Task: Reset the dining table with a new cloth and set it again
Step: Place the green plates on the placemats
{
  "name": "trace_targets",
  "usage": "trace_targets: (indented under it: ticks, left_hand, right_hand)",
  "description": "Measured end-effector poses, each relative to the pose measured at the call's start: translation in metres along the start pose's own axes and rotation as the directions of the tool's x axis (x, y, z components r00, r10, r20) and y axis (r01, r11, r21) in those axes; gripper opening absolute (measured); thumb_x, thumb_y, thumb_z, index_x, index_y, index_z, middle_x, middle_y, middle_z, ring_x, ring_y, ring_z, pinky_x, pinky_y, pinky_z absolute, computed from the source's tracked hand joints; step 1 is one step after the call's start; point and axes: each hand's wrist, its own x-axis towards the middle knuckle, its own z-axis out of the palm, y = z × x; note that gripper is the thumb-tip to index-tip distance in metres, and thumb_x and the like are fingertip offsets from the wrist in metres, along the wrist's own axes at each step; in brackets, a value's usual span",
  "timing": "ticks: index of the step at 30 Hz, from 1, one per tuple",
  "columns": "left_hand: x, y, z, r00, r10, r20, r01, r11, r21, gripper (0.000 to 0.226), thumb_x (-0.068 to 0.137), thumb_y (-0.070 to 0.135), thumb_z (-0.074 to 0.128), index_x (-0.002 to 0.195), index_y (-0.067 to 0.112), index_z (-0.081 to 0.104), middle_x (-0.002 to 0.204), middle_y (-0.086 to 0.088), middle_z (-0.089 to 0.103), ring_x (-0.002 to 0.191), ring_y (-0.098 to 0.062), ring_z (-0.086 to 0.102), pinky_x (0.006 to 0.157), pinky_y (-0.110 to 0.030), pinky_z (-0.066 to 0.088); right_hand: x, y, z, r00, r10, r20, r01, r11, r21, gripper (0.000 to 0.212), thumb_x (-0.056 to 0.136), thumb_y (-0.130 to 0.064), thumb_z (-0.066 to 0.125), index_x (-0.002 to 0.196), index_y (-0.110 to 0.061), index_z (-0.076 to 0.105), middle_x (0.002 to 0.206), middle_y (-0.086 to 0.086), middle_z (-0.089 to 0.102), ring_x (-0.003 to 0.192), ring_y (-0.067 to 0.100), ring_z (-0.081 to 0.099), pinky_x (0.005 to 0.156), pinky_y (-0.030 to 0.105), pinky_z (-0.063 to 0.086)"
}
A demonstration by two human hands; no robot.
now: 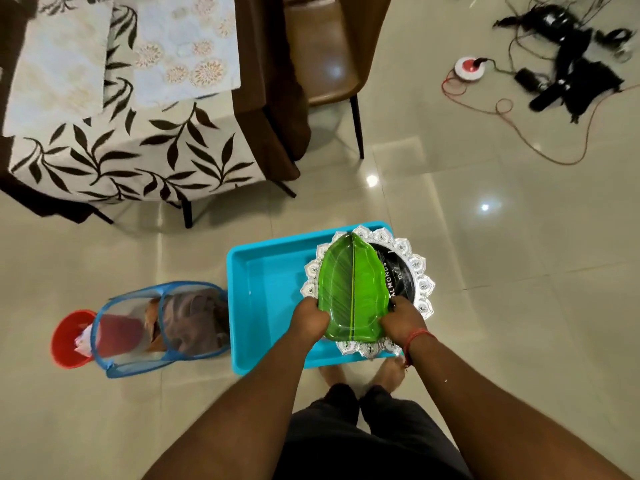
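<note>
- The left hand [309, 318] grips the near left edge of the green leaf-shaped plate [353, 289], fingers curled under its rim; the right hand [401, 320] pinches the near right edge the same way, a red thread at its wrist.
- Both arms reach straight down and forward from a bent-over stance, the wrists close together over the turquoise tray [263, 292] on the floor.
- The plate sits on top of a silver scalloped platter [420, 271] with a dark centre, at the right end of the tray.
- To do this well, I'd say lift the plate level and clear of the platter before turning, so the platter doesn't shift.
- The tabletop [131, 147], up to the left, already wears a leaf-print cloth with pale placemats [187, 46] on it; the plate likely belongs on one.
- Mind the mesh laundry basket [162, 327] and red bucket [71, 337] just left of the tray when stepping that way.
</note>
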Motion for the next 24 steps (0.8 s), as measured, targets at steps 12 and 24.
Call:
trace_targets:
  ticks: [12,24]
  left_hand:
    - [-0.024,0.176,0.021,0.961,0.276,-0.001,-0.276,0.961,-0.035,0.022,0.073,0.011,0.063,0.093,0.012,0.07,0.09,-0.004,0.074,0.082,-0.018,0.068,0.072,-0.03,0.056]
    - [-0.047,0.351,0.194,0.975,0.204,-0.089,-0.223,0.876,-0.429,0.034,0.065,0.002,0.053,0.098,0.009,0.061,0.09,-0.018,0.07,0.077,-0.029,0.071,0.064,-0.043,0.061]
  right_hand:
    - [0.015,-0.038,-0.148,0.969,-0.15,-0.196,0.183,0.97,0.159,0.029,0.061,-0.004,0.061,0.087,-0.016,0.066,0.082,0.005,0.068,0.083,0.031,0.067,0.073,0.039,0.056]
    - [0.07,-0.015,-0.4,0.889,-0.384,-0.247,0.414,0.907,0.078,0.024,0.061,-0.015,0.062,0.085,-0.02,0.066,0.072,-0.002,0.065,0.069,0.022,0.064,0.069,0.037,0.056]
